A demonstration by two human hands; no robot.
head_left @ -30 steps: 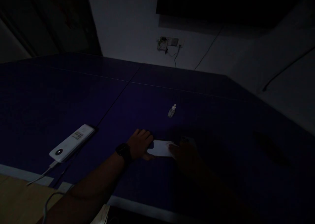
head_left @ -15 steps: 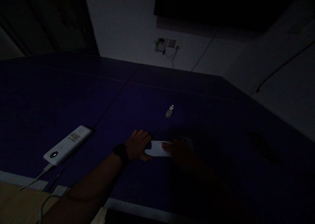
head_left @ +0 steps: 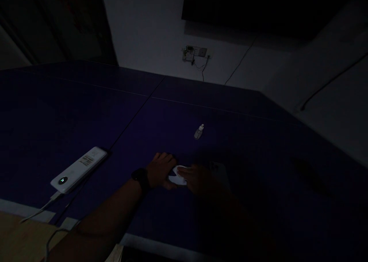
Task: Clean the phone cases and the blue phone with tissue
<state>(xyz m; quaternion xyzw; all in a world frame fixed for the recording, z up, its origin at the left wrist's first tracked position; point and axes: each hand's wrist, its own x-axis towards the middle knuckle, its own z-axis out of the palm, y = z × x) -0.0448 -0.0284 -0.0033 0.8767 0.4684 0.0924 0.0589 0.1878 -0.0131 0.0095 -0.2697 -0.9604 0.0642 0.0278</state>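
A pale phone case [head_left: 176, 180] with a cutout at its left end lies on the dark blue table. My left hand [head_left: 161, 170], with a dark watch on the wrist, grips the case's left end between thumb and fingers. My right hand [head_left: 198, 178] presses a small white wipe [head_left: 181, 173] onto the case with its fingertips, and covers the case's right part. Beside that hand, partly hidden by the forearm, lies a phone [head_left: 220, 172] with its camera side up. Beyond the hands stands a small clear bottle [head_left: 198, 133] with a white cap.
On the left of the table [head_left: 138, 139] lies a white power bank [head_left: 80, 170] with a lit display and a plugged-in cable [head_left: 41, 209]. Sockets [head_left: 198, 51] with cords are on the back wall, below a dark screen [head_left: 247, 9]. The room is very dim.
My right hand has slid left along the case with the wipe, close to my left hand. More of the phone on the right now shows. My left hand stays in place.
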